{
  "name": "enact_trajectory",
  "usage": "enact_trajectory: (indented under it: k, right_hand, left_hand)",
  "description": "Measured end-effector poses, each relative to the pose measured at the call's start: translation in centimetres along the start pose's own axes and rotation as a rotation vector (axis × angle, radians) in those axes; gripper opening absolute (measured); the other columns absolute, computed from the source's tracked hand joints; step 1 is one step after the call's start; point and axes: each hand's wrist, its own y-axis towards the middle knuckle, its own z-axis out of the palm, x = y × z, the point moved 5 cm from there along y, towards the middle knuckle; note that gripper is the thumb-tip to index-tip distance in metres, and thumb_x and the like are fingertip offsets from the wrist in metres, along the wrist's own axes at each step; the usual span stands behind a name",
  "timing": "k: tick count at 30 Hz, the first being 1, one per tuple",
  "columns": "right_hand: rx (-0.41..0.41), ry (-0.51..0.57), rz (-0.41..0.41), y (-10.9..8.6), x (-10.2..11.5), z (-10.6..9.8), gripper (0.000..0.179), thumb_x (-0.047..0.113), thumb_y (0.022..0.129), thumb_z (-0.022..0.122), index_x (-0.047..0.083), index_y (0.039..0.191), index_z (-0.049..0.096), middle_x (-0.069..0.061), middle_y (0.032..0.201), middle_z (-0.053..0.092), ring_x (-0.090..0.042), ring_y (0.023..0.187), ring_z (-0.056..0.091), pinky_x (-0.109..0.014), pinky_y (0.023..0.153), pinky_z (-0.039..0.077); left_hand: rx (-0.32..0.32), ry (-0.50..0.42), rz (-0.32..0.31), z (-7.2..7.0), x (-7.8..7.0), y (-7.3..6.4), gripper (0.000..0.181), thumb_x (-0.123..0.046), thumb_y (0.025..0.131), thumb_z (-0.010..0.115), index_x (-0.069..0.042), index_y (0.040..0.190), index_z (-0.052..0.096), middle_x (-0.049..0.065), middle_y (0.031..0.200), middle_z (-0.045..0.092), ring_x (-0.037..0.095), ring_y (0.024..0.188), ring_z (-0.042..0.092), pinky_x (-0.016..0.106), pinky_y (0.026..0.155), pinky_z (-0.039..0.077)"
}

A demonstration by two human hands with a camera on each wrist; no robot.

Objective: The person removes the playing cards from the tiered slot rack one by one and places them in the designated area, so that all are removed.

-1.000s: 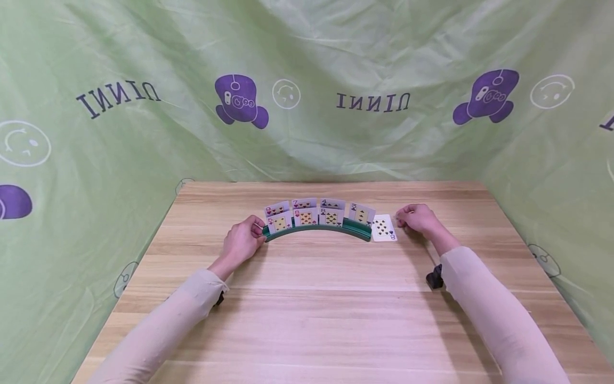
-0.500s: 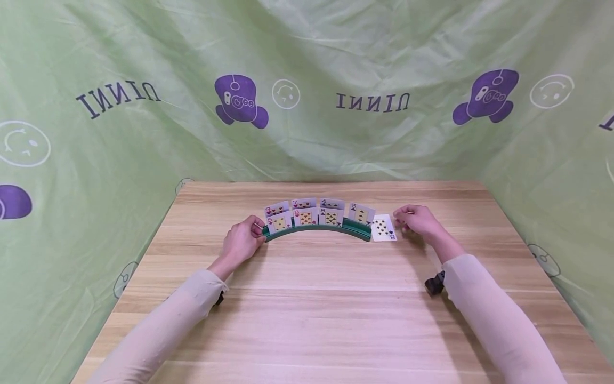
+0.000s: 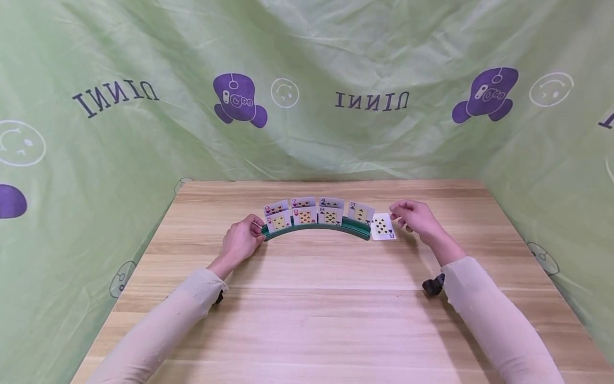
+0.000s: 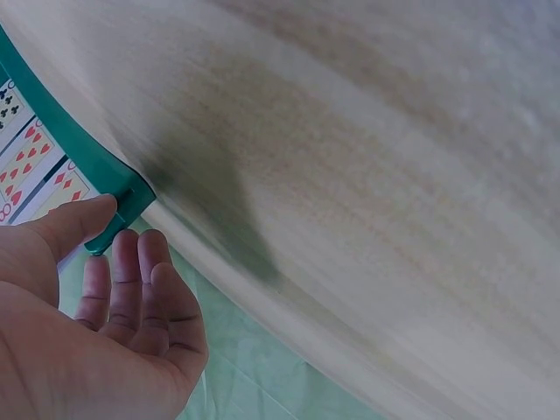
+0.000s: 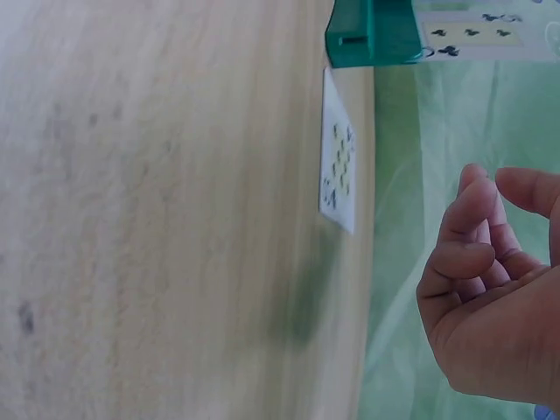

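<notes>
A curved green card holder point(image 3: 357, 226) stands on the table with playing cards upright in two rows. Its front row carries a diamond card point(image 3: 279, 222), an eight of hearts point(image 3: 305, 216) and a club card point(image 3: 330, 216). Behind these rise several more, with a three of clubs point(image 3: 360, 210) at the right. My left hand point(image 3: 241, 239) pinches the holder's left end between thumb and fingers. An eight of spades point(image 3: 382, 226) lies face up on the table beside the right end. Just right of that card, my right hand point(image 3: 416, 217) hovers with loosely bent fingers, holding nothing.
The light wooden table point(image 3: 307, 309) extends in front of the holder. A green printed curtain point(image 3: 307, 144) hangs behind it and along both sides. A black wrist camera point(image 3: 433, 286) sits under the right sleeve.
My right hand has shifted slightly left and its fingers have spread a little beside the eight of spades. The left hand stays on the holder's end; the cards have not moved.
</notes>
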Motion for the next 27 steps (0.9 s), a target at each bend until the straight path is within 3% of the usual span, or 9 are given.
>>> enact_trajectory:
  k: [20, 27]
  right_hand:
    - [0.030, 0.113, -0.042, -1.3, 1.7, 0.8, 0.039, 0.023, 0.103, 0.052, -0.004, 0.132, 0.051, -0.001, 0.101, 0.062, -0.009, 0.073, 0.056, -0.023, 0.062, 0.040]
    - [0.033, 0.152, -0.061, -1.6, 2.0, 1.2, 0.027, 0.022, 0.102, 0.054, 0.002, 0.121, 0.057, 0.004, 0.095, 0.063, -0.009, 0.070, 0.057, -0.023, 0.060, 0.040]
  left_hand:
    - [0.008, 0.006, -0.008, 0.1, 0.1, 0.0, 0.028, -0.016, 0.084, 0.078, -0.017, 0.107, 0.063, 0.001, 0.098, 0.073, 0.019, 0.086, 0.067, 0.037, 0.076, 0.047]
    - [0.008, 0.005, -0.009, 0.1, 0.1, 0.0, 0.028, -0.016, 0.083, 0.077, -0.016, 0.106, 0.063, 0.002, 0.098, 0.073, 0.019, 0.086, 0.067, 0.037, 0.075, 0.047]
